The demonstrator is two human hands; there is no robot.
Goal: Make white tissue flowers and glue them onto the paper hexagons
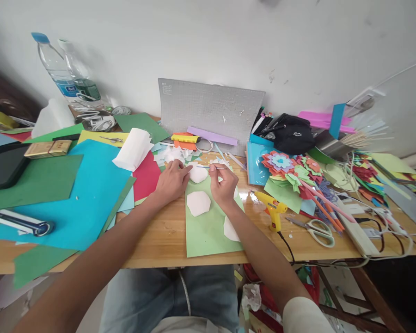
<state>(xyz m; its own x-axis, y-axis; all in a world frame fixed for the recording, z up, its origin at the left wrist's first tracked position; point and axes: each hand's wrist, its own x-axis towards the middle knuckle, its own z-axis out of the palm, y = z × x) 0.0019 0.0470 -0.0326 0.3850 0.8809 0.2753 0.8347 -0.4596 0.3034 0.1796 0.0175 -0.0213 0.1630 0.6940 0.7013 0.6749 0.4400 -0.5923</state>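
My right hand [222, 184] is closed in a pinch around a thin pen-like stick [204, 167], its bluish end pointing left over a white paper cutout [198, 175]. My left hand [174, 179] lies palm down with fingers extended, the fingertips at the left edge of that cutout. Under it is a light green sheet [208, 233]. A second white cutout [198, 203] rests lower on the sheet, and another cutout [230, 230] is partly covered by my right forearm. Small white paper scraps [173, 154] are heaped beyond my left hand.
A yellow glue gun [272, 206] and scissors [317, 230] lie right, near layered paper flowers [280, 163]. A grey cutting mat [208, 108] leans on the wall. Left are a blue sheet [100, 185], a stapler [22, 222], a white paper roll [133, 149] and bottles [52, 64].
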